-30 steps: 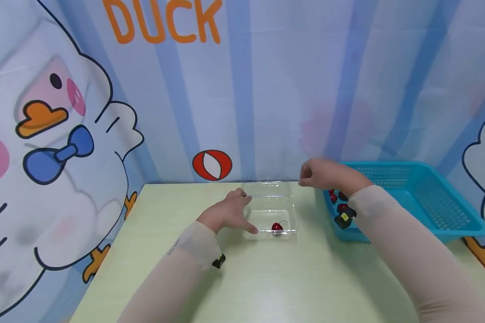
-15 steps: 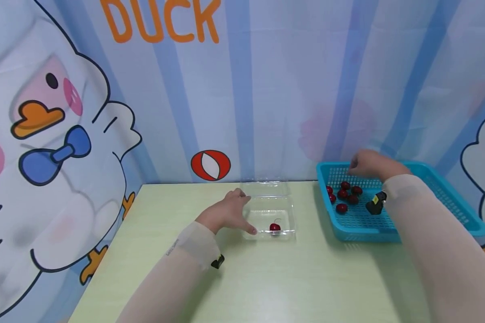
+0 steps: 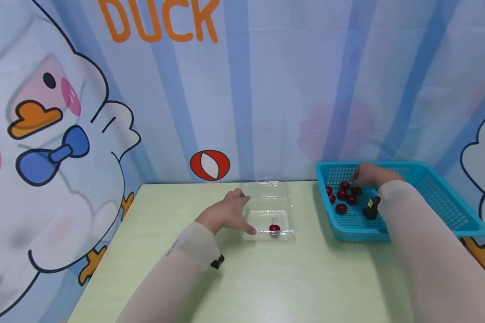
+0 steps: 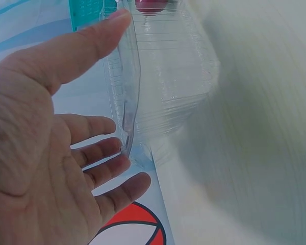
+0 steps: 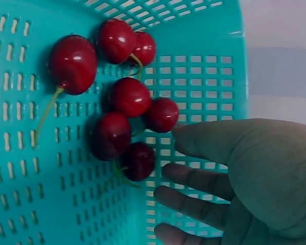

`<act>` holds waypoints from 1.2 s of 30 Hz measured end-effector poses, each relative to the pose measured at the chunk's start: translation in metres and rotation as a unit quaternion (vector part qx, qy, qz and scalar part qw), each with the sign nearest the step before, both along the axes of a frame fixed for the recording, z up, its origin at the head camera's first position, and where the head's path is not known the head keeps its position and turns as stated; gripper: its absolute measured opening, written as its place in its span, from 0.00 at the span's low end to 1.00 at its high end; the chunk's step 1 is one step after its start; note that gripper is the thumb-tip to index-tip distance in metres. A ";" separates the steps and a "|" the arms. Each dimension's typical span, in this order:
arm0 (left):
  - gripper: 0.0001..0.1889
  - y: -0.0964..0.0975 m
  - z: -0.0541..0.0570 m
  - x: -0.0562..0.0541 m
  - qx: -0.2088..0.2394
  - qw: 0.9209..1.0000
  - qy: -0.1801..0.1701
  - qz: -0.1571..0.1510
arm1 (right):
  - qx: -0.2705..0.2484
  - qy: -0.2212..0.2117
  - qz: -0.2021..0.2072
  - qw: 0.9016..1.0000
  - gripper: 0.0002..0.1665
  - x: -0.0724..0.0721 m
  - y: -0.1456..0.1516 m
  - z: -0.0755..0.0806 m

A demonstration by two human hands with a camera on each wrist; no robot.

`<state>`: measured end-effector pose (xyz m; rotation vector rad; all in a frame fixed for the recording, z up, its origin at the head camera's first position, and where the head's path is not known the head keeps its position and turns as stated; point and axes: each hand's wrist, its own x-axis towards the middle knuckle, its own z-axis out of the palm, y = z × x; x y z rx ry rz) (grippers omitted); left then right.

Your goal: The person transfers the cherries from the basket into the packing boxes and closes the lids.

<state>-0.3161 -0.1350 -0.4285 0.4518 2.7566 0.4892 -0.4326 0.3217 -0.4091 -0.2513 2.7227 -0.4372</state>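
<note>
Cherries [image 5: 128,97], seven, in turquoise plastic basket [image 3: 444,197]; single cherry [image 3: 274,228], in clear clamshell box [image 3: 287,232]. Likely light, slick, bruisable; pinch softly at the sides. Right grip [image 5: 245,178]: loosely open beside fruit, nothing held. Left grip [image 3: 228,211]: spread wide, against box edge.

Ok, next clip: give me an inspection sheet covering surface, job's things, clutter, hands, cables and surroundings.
Surface: pale table, light wood-like finish.
Job's things: clear box holding one stemmed cherry near its front edge; blue basket with seven cherries visible, grouped toward its left side.
Clutter: nothing seen.
Left hand: at the box's left side, fingers spread, thumb tip at the near corner.
Right hand: inside the basket, fingers extended beside the cherries, none held; whether the thumb touches one cannot be told.
Cables: nothing seen.
Surroundings: blue striped backdrop printed with cartoon ducks, a ball and "DUCK".
</note>
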 end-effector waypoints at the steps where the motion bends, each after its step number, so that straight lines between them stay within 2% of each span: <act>1: 0.59 0.000 0.000 0.000 0.000 1.000 0.000 0.000 | -0.003 -0.004 -0.002 1.000 0.27 0.000 0.001 -0.001; 6: 0.59 -0.002 0.000 0.000 -0.002 1.000 -0.001 0.002 | -0.001 -0.008 0.000 1.000 0.27 0.001 0.000 -0.006; 12: 0.59 0.000 0.001 0.000 -0.001 1.000 -0.004 -0.006 | 0.016 -0.013 0.014 1.000 0.22 0.006 0.003 -0.012; 19: 0.59 0.001 0.005 0.002 0.004 1.000 -0.006 0.004 | -0.008 -0.028 -0.012 0.999 0.21 0.007 0.005 -0.013; 22: 0.59 0.000 0.003 0.002 0.005 1.000 -0.008 0.008 | -0.012 -0.030 -0.017 0.999 0.16 0.007 0.004 -0.014; 24: 0.59 -0.001 0.002 0.002 0.004 1.000 -0.008 0.009 | -0.015 -0.037 -0.017 0.999 0.08 0.007 0.004 -0.016; 25: 0.60 -0.001 0.002 0.001 0.004 1.000 -0.008 0.008 | -0.016 -0.039 -0.015 0.999 0.10 0.007 0.004 -0.016; 29: 0.60 -0.001 0.001 0.000 0.009 1.000 -0.007 0.006 | -0.027 -0.048 -0.014 0.998 0.28 0.011 0.005 -0.018; 32: 0.59 0.000 0.001 0.000 0.008 1.000 -0.007 0.007 | -0.033 -0.046 -0.010 0.998 0.31 0.013 0.005 -0.018; 36: 0.59 0.002 0.000 0.000 0.008 1.000 -0.007 0.008 | -0.033 -0.046 0.000 0.998 0.29 0.011 0.008 -0.017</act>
